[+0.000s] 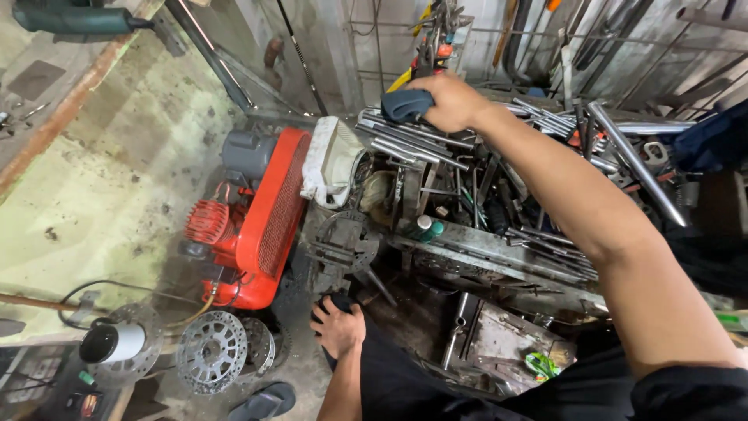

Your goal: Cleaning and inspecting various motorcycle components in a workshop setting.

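Head view: my right hand (pixel 450 101) clamps the padded blue-grey handle (pixel 407 105) over the metal rods (pixel 413 140); it looks firm and grippy, best held mid-handle; my left hand (pixel 337 327) rests curled on my knee

The right arm is stretched far forward and up across the view, bare from the dark sleeve at the shoulder to the wrist, elbow nearly straight and forearm turned so its upper side faces the camera. The right hand (pixel 450 101) is at full reach, knuckles upward, fingers curled round and closed in a firm grasp, thumb tucked on the near side. The left arm hangs low and close to the body, bent at the elbow, only the forearm showing. The left hand (pixel 338 326) points downward with the back toward the camera, fingers bent and spread slightly, pressing against a dark surface below.
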